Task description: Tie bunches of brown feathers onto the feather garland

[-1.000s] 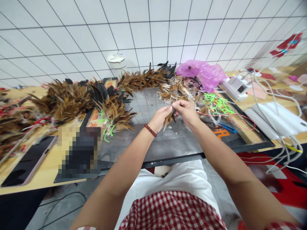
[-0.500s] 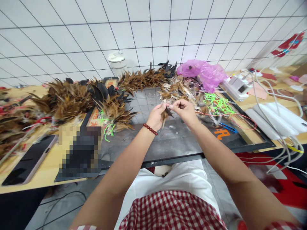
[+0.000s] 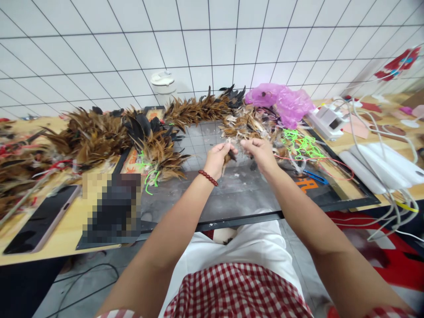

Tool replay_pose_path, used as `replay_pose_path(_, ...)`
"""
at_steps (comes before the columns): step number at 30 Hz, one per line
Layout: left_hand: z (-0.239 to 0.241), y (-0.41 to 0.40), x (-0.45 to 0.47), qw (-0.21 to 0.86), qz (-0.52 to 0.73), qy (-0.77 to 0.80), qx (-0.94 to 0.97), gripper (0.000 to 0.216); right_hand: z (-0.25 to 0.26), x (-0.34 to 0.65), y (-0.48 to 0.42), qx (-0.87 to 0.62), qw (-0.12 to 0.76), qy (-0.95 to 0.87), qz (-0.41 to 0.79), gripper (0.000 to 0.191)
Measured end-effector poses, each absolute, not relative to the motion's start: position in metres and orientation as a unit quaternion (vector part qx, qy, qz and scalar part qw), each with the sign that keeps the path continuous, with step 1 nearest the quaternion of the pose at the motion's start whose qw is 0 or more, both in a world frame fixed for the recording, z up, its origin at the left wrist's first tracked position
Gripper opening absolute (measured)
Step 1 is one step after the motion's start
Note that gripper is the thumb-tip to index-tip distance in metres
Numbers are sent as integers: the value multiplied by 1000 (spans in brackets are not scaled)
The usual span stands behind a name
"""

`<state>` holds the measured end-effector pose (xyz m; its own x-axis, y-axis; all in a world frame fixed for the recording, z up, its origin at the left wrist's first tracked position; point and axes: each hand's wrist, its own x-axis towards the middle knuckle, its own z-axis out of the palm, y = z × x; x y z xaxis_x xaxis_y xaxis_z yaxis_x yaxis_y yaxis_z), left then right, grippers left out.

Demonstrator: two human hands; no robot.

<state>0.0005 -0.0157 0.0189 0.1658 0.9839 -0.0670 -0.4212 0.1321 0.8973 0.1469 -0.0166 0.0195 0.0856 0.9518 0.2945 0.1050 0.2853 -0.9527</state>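
In the head view, the person's left hand (image 3: pixel 217 158) is raised over the dark cutting mat (image 3: pixel 232 198), its fingers closed on a small tuft of feathers (image 3: pixel 228 158), brown and black, which hangs down from the grip. A red bead bracelet (image 3: pixel 208 177) circles that wrist. The right hand (image 3: pixel 261 152) is just beside the tuft. Its thumb and forefinger are drawn near each other, but it cannot be told whether they are pinched shut or holding anything. Just beyond both hands lies a loose feather pile (image 3: pixel 245 126), with a pink plastic bag (image 3: pixel 281 99) behind it and tangled neon green cord (image 3: pixel 301 143) to the right. A long feather garland (image 3: pixel 198 108) runs along the back of the mat. A phone (image 3: pixel 43 218) lies at far left on the wooden table (image 3: pixel 66 234).
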Motion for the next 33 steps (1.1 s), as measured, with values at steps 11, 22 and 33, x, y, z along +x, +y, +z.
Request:
replay_pose_path(11, 11, -20, 0, 346, 417, 518, 661, 25, 20, 138, -25, -399, 529, -726, 185, 15)
replay_pose_path(22, 10, -12, 3, 533, 530, 472, 460, 19, 22, 149, -17, -413, 585, -613, 333, 25)
replay_pose_path(33, 26, -25, 2, 648, 477, 388, 450, 24, 29, 143, -28, -433, 525, -719, 143, 21)
